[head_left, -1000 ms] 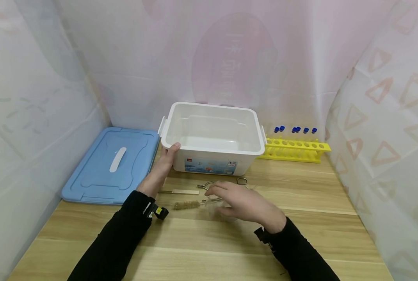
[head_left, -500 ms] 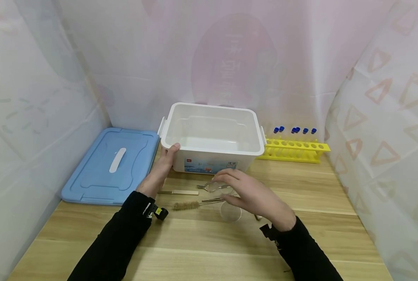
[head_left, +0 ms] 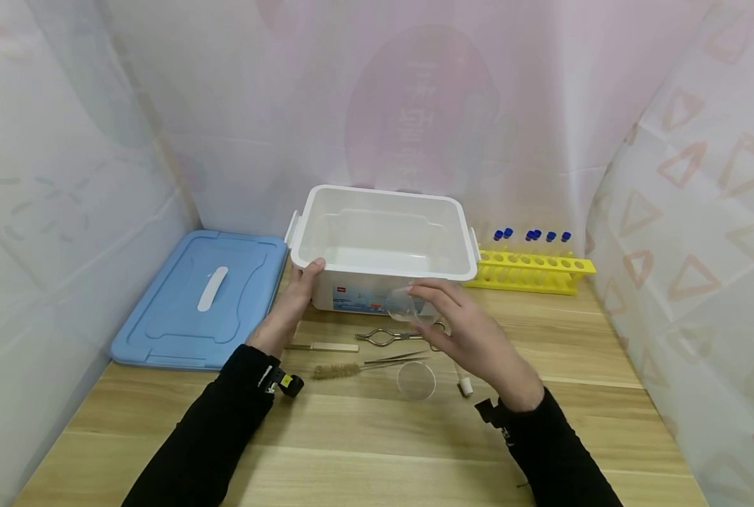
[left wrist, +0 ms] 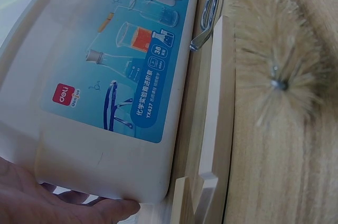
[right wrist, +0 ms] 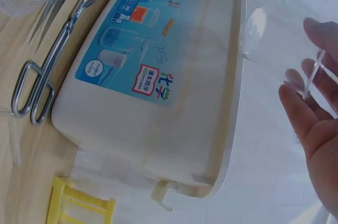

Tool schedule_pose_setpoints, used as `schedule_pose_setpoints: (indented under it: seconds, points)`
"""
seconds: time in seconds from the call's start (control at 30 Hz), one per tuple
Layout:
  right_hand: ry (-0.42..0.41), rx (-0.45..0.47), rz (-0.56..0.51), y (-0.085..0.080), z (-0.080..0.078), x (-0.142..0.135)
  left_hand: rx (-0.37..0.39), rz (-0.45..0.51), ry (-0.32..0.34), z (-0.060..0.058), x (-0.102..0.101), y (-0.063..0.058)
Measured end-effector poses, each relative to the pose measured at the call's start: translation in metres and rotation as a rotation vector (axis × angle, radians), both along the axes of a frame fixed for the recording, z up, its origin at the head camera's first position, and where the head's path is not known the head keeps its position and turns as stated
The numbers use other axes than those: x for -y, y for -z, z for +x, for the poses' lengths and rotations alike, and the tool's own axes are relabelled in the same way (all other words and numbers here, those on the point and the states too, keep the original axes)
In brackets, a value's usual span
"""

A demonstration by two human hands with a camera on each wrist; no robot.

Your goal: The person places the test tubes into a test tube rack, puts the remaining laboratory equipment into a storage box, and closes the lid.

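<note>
My left hand grips the left front corner of a white plastic storage box, its thumb at the rim. In the left wrist view, fingers wrap the box's end. My right hand holds a clear beaker up in front of the box's label, pinching it near its rim in the right wrist view. A second clear beaker stands on the table below. Close by lie metal crucible tongs, tweezers and a bristle test tube brush.
A blue lid with a white handle lies left of the box. To the right stands a yellow test tube rack with several blue-capped tubes. A white-capped item and a pale wooden strip are on the table.
My right hand has lifted one clear beaker off the table and carried it up toward the box front, uncovering the second beaker, the tongs and tweezers. The left hand has stayed on the box.
</note>
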State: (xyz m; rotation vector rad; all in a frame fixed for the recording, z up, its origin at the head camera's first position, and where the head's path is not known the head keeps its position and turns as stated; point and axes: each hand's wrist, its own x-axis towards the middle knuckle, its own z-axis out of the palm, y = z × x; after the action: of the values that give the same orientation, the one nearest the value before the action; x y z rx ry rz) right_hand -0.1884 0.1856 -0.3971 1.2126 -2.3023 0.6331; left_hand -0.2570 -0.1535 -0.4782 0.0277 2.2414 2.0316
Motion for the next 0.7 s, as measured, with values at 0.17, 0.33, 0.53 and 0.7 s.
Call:
schedule_pose_setpoints:
  seconds: [0.17,0.33,0.53,0.7]
  points:
    - [0.051,0.006,-0.084,-0.002,-0.001,-0.005,0.004,0.007,-0.001,0.0,0.0,0.0]
    - [0.129,0.013,-0.171,-0.003,-0.002,-0.01,0.009,0.022,-0.004,-0.001,-0.001,0.0]
    - [0.193,0.016,-0.253,-0.003,-0.007,-0.012,0.002,0.027,-0.005,-0.003,-0.002,0.001]
    - [0.23,0.079,-0.333,-0.001,-0.015,-0.013,-0.005,0.016,-0.009,-0.003,-0.001,0.002]
